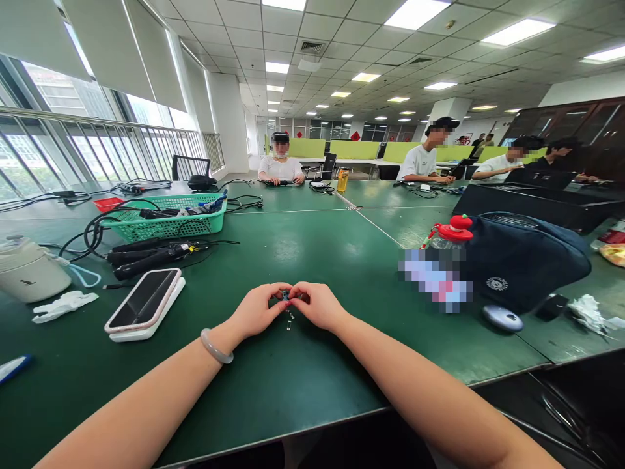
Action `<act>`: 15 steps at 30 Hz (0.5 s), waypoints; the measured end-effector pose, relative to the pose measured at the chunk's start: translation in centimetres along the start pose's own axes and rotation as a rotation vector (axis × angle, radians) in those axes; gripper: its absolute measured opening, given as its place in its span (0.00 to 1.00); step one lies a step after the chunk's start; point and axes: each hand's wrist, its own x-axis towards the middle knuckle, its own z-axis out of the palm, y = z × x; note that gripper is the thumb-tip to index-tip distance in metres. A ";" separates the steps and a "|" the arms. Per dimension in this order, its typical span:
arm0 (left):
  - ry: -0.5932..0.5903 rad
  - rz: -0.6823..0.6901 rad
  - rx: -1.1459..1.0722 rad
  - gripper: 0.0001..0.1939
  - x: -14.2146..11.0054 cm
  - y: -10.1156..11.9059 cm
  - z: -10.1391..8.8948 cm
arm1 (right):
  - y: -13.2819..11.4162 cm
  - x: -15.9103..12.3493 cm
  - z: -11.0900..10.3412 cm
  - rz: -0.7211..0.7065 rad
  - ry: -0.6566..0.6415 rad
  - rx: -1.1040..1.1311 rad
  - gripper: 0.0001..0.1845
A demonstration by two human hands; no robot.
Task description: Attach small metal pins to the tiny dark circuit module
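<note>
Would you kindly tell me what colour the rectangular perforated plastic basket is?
The rectangular plastic basket is mint green, best seen in the head view.

The head view looks from above the near edge of the green table [317, 241], facing forward and slightly down across it toward the far edge. The left hand [257, 310] and right hand [319, 306] lie close in front; the wide frame reaches past that far edge to the ceiling [342, 39].

Smooth, glossy tabletop [283, 391], plastic basket [168, 228], matt cloth bag [532, 257], polished bracelet [213, 350]
</note>
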 end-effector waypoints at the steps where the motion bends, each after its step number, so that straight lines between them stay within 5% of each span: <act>1: 0.008 -0.002 0.003 0.16 0.0 0.0 0.0 | 0.0 0.0 0.0 -0.004 0.003 0.008 0.05; 15: 0.067 0.012 0.036 0.18 0.1 -0.7 0.0 | 0.1 0.1 0.0 0.030 0.014 0.020 0.09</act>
